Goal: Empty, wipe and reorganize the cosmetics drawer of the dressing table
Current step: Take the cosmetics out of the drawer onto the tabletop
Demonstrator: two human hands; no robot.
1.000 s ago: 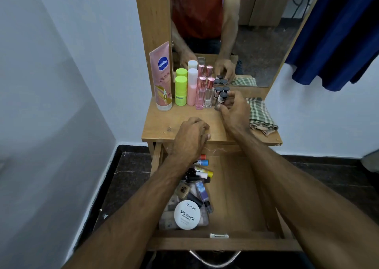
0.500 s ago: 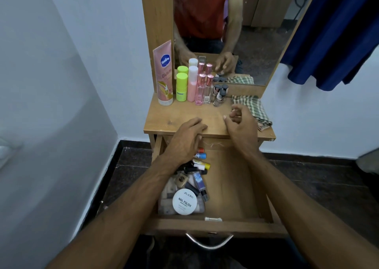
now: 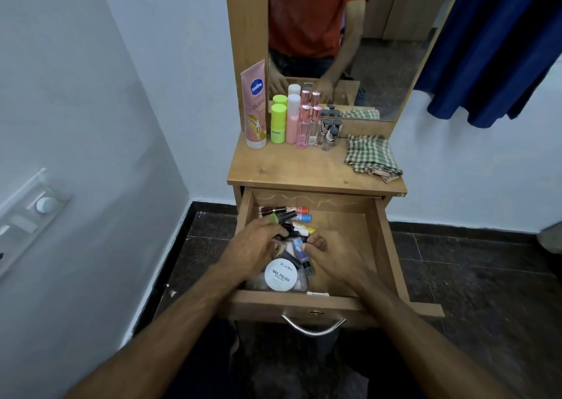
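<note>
While a row of bottles (image 3: 299, 118) already stands on the dressing table top (image 3: 292, 170) against the mirror, the drawer (image 3: 340, 240) is only part emptied: a heap of small cosmetics (image 3: 289, 219) crowds its left side. Both hands are down in that heap; the left hand (image 3: 254, 245) curls over it, the right hand (image 3: 324, 248) pinches at a small tube (image 3: 301, 246) (whether either truly holds anything, I cannot tell). The checked cloth (image 3: 371, 158) lies untouched, so wiping remains. Room is free on the drawer's right.
</note>
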